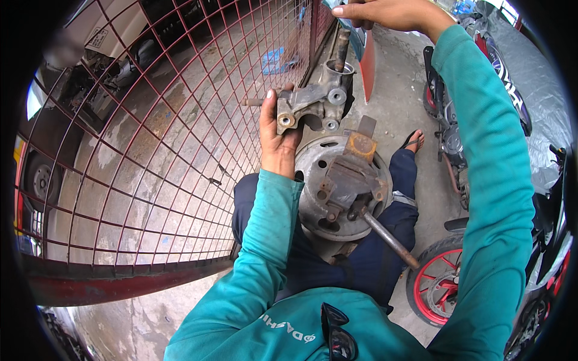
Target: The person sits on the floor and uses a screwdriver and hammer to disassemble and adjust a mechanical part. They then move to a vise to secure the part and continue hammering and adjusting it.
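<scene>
My left hand [279, 137] is closed round the lower left side of a grey cast-metal housing [310, 99] with bolt holes and a round opening, and holds it up. A rusty metal rod [342, 51] stands in that opening; a thinner stud [253, 102] sticks out to the left. At the top edge my right hand [394, 13] is raised above the housing. Its fingers are bent over a flat blue and orange piece [366, 63] that hangs down behind the rod; its kind I cannot make out. Below the housing is a bench vise [355, 174] with a bar handle [391, 237].
The vise sits on a steel wheel rim [313, 210] between my legs. A red wire mesh fence [162, 144] runs close on my left, with a vehicle behind it. Motorcycles [453, 144] stand on the right, one with a red-rimmed wheel [433, 280]. Sunglasses [338, 334] hang on my shirt.
</scene>
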`<state>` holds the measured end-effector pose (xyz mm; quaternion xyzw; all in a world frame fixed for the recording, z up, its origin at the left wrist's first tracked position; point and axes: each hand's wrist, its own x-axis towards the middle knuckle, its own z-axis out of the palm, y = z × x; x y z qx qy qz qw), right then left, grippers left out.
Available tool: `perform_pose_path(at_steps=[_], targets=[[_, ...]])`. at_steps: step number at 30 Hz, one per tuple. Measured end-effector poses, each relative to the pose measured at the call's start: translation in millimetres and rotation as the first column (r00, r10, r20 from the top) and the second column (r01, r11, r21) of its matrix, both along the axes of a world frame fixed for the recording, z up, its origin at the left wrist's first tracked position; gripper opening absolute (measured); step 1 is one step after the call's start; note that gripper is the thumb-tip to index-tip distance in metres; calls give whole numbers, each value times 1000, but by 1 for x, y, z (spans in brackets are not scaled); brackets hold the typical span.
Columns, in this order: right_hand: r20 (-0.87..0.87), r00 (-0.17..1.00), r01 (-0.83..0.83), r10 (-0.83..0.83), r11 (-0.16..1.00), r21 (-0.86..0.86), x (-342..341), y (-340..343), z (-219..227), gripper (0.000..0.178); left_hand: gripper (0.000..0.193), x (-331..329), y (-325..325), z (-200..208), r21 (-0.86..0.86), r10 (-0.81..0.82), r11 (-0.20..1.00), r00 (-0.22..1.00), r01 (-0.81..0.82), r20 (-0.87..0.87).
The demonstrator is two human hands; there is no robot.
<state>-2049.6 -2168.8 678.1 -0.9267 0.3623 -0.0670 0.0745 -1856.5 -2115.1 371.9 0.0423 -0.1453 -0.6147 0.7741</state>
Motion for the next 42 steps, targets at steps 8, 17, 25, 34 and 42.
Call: perform_pose_path(at_steps=[8, 17, 25, 34, 42], targets=[[180, 982, 55, -54, 999, 0, -45, -14, -16, 43, 30, 12, -5, -8, 37, -54, 998, 996, 56, -68], [95, 995, -15, 29, 990, -142, -64, -27, -33, 52, 32, 11, 1, -1, 10, -133, 991, 983, 135, -128], [107, 993, 65, -55, 993, -97, -72, 11, -34, 45, 32, 19, -5, -12, 27, -76, 997, 996, 75, 39], [279, 897, 271, -343, 925, 265, -179, 145, -157, 37, 37, 36, -45, -65, 227, -76, 974, 911, -20, 405], [25, 798, 490, -602, 673, 554, -248, 223, -327, 39, 73, 21, -71, -35, 248, -93, 959, 669, -139, 737]])
